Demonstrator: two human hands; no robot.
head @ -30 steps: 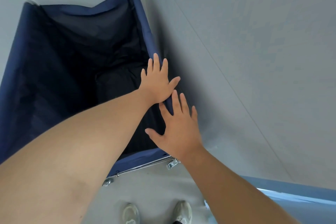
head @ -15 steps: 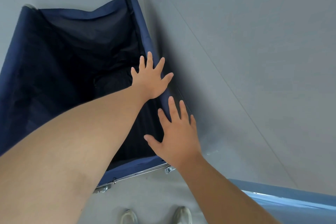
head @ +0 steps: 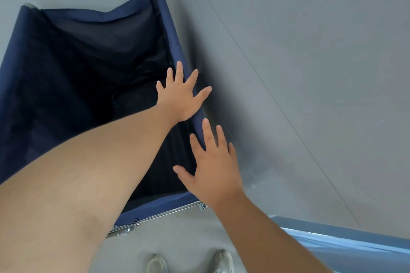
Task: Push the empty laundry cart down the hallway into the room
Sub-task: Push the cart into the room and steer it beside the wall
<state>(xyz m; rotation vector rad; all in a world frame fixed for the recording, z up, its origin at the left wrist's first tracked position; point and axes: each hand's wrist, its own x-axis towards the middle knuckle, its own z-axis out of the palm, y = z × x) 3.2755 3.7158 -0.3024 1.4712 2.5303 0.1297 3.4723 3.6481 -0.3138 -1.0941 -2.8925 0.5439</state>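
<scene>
A navy fabric laundry cart (head: pixel 73 77) fills the left of the view, its dark inside holding nothing that I can make out. Its padded right rail (head: pixel 170 35) runs away from me close to a grey wall. My left hand (head: pixel 182 95) lies flat on that rail with fingers spread. My right hand (head: pixel 210 166) rests flat on the same rail nearer to me, by the near right corner, fingers apart. Neither hand is wrapped around the rail. A metal frame bar (head: pixel 159 217) shows under the near edge.
The grey wall (head: pixel 299 73) rises right beside the cart. A blue baseboard strip (head: pixel 346 244) runs along the lower right. Grey floor (head: pixel 186 235) lies between the cart and my two shoes (head: pixel 221 261). Floor and wall show beyond the cart's far end.
My left hand has slid farther along the right rail and spread its fingers wider. The right hand has shifted slightly forward. The cart sits a bit lower and farther from my feet.
</scene>
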